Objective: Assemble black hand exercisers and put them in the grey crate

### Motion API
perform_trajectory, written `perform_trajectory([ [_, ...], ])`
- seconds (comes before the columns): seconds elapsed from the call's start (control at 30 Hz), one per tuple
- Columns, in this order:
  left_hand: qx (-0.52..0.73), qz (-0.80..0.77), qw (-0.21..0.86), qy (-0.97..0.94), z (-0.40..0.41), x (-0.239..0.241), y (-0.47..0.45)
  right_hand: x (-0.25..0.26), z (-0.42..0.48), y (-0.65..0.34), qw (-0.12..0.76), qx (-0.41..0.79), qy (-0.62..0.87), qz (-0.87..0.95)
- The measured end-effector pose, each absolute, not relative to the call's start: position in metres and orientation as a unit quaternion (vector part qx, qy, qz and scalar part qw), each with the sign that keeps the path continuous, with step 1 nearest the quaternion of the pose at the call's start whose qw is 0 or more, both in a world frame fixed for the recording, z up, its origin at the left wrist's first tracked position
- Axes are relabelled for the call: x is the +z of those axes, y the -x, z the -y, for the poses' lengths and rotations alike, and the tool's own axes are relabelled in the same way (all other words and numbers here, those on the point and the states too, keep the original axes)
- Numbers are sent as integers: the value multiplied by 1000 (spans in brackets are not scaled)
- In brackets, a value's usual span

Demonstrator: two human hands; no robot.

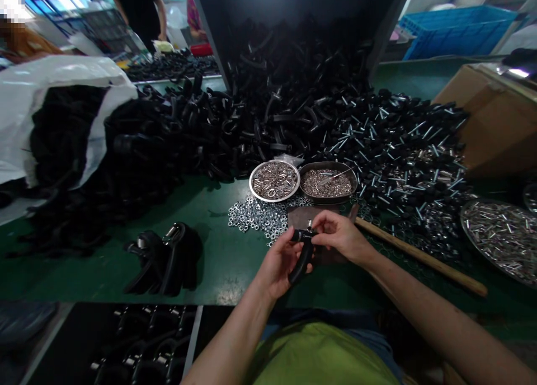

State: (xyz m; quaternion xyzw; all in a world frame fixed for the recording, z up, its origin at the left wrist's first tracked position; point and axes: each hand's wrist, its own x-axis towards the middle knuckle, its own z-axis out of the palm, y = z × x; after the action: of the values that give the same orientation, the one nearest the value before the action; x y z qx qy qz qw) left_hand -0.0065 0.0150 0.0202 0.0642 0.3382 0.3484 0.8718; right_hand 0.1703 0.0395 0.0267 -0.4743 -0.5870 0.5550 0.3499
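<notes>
A black curved handle-like part [301, 262] is held in my left hand [279, 264], with the fingers wrapped round it from below. At its upper end, a small metal piece [309, 224] sticks up. My right hand [339, 236] has thumb and forefinger pinched at that end, beside the metal piece; whether they hold a smaller item is hidden. Just beyond my hands lie loose nuts [260, 216], a round dish of metal pins and rings [250, 184] and an oval tin of small metal parts [354, 190]. A dark plate [331, 256] lies beneath my right hand.
Black parts [251, 122] and black-headed bolts [390, 127] are heaped behind. A hammer's wooden handle [423, 256] lies to the right, near a pin tray [464, 220] and a cardboard box [495, 116]. Several assembled-looking parts [168, 256] stand left, above a partitioned tray [193, 340]. Other people stand behind.
</notes>
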Motion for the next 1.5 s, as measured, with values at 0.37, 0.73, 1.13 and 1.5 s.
perform_trajectory([
  [0.37, 251, -511, 405, -715, -46, 16, 7, 1, -72, -190, 122, -112, 235, 958],
  [0.73, 160, -528, 169, -817, -20, 3, 5, 25, -29, -251, 52, -104, 538, 835],
  [1.13, 141, -567, 169, -794, -23, 4, 0, 30, 7, -271, 15, -69, 705, 705],
  [1.5, 161, -561, 179, -792, -22, 5, -1, 54, 15, -207, 127, 7, 558, 820],
])
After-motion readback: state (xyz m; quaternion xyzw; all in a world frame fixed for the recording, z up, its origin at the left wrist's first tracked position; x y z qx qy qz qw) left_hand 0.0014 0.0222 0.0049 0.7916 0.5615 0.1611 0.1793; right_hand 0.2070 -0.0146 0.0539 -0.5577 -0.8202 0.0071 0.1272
